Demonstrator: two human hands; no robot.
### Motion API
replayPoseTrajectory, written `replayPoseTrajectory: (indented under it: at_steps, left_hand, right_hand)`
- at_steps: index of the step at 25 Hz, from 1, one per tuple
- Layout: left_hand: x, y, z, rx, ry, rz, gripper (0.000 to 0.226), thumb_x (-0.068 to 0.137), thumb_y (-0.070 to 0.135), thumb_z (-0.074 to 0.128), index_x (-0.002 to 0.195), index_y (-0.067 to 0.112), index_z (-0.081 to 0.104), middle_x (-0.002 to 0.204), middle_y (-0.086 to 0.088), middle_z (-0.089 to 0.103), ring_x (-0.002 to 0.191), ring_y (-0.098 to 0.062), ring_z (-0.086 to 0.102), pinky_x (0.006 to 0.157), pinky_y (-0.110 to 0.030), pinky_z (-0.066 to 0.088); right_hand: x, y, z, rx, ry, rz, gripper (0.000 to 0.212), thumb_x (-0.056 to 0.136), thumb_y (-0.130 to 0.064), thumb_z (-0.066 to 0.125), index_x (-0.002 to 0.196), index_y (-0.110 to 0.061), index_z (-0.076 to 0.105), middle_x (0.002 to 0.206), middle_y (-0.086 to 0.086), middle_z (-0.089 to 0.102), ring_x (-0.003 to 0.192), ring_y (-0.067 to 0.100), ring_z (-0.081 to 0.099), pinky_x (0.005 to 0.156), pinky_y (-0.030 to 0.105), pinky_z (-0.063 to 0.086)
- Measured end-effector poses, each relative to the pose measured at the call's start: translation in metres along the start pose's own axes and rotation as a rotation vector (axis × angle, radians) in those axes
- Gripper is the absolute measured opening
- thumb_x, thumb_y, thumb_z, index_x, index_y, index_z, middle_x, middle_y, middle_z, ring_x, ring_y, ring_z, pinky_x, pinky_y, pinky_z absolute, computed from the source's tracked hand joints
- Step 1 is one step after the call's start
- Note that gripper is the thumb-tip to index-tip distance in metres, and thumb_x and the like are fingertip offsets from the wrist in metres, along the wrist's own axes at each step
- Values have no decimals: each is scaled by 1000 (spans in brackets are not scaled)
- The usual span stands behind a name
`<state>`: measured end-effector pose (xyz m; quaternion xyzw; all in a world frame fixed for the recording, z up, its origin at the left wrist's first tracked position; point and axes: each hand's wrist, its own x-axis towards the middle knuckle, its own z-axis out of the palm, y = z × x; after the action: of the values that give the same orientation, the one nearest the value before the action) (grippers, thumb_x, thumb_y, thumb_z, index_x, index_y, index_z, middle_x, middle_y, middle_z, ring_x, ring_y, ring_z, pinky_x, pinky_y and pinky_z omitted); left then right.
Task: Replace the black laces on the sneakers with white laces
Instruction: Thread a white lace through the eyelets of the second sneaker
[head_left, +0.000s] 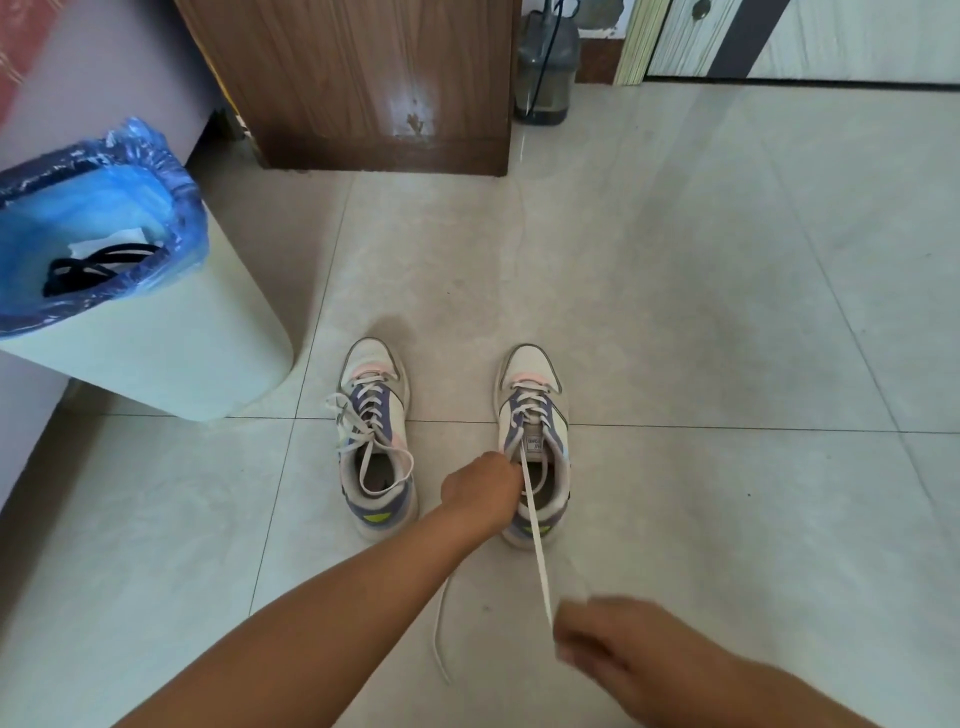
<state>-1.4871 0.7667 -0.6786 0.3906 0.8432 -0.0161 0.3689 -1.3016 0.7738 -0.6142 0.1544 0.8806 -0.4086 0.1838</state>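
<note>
Right hand (597, 642), blurred, low in the head view: its grip is curled closed around the near end of a white lace (537, 551), which runs taut and straight from the fist up to the right sneaker (535, 441). Left hand (485, 486), arm stretched forward: its fingers are curled at the inner edge of that sneaker's collar, beside the tongue; whether its grip pinches the lace or the shoe itself cannot be told, as the fingertips are hidden. A second free end of white lace (441, 623) lies slack on the floor (727, 312) below the left forearm. The right sneaker is laced in white through its eyelets, untied. The left sneaker (375, 441) stands just beside it, parallel, toes pointing away, also laced in white with loose loops falling over its sides. At far left, a pale bin (171, 358) with a blue liner (104, 197) holds the black laces (96, 267). Behind, a wooden cabinet (363, 78) and a grey container (545, 67) stand against the wall.
</note>
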Motion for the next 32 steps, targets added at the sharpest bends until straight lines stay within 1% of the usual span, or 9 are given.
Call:
replayPoseTrajectory:
  at_steps: [6, 10, 13, 15, 17, 23, 28, 30, 32]
  left_hand:
    - [1, 0, -1, 64, 3, -1, 27, 98, 14, 37, 118, 9, 54, 119, -8, 60, 110, -27, 58, 84, -30, 41]
    - [2, -1, -1, 6, -19, -9, 27, 99, 20, 35, 114, 10, 55, 117, -8, 62, 107, -27, 59, 80, -29, 38]
    - [3, -4, -5, -136, -91, 6, 37, 101, 34, 30, 108, 8, 54, 113, -12, 61, 101, -28, 57, 77, -30, 37]
    - [0, -10, -7, -207, -163, 43, 44, 100, 43, 32, 97, 6, 57, 102, -16, 62, 90, -28, 56, 71, -28, 36]
    - [-7, -18, -10, -172, -169, 77, 40, 97, 42, 43, 79, 9, 55, 82, -13, 59, 78, -24, 53, 67, -27, 34]
    - [-23, -25, -26, -254, -103, 191, 31, 96, 23, 46, 86, 0, 63, 76, -10, 59, 60, -17, 49, 60, -27, 39]
    - [-9, -7, -24, -194, 57, 192, 33, 98, 27, 38, 75, 7, 50, 82, -13, 58, 78, -28, 54, 64, -31, 33]
    - [-3, 4, -16, -182, 49, 130, 34, 99, 30, 37, 82, 7, 56, 93, -15, 64, 88, -30, 59, 67, -30, 36]
    - [0, 13, -11, -210, 51, 26, 38, 99, 33, 37, 97, 5, 61, 102, -13, 65, 96, -29, 60, 70, -30, 38]
  right_hand:
    - [-15, -29, -5, 315, -9, -60, 18, 97, -31, 48, 84, -19, 47, 68, -13, 49, 67, -4, 48, 68, 5, 33]
    - [5, -43, -8, 272, -231, -133, 11, 96, -18, 45, 91, -19, 55, 86, -6, 56, 82, -4, 51, 77, 6, 36]
    - [33, -15, -9, 85, 46, -1, 30, 92, -40, 45, 87, -15, 60, 84, 1, 59, 85, 17, 54, 77, 24, 41]
    - [56, 11, -24, 81, 394, 216, 28, 95, -34, 46, 85, -12, 61, 77, -2, 53, 80, 19, 51, 72, 27, 38]
    - [73, 24, -37, 150, 534, 379, 25, 97, -25, 47, 86, -9, 62, 76, 0, 58, 75, 19, 55, 71, 30, 41]
    - [102, 24, -47, 266, 295, 580, 41, 94, -14, 42, 53, -10, 47, 39, -2, 51, 37, 6, 47, 45, 18, 38]
    - [116, 13, -47, 156, 157, 636, 38, 91, -7, 48, 55, -14, 37, 63, 6, 56, 35, 11, 43, 36, 14, 33]
    - [117, 13, -44, 93, 117, 673, 37, 88, -7, 53, 55, -15, 37, 65, 6, 55, 44, 10, 38, 42, 17, 35]
    - [119, 20, -36, 303, 213, 672, 35, 93, -10, 46, 58, -15, 41, 64, 6, 55, 46, 10, 41, 43, 19, 37]
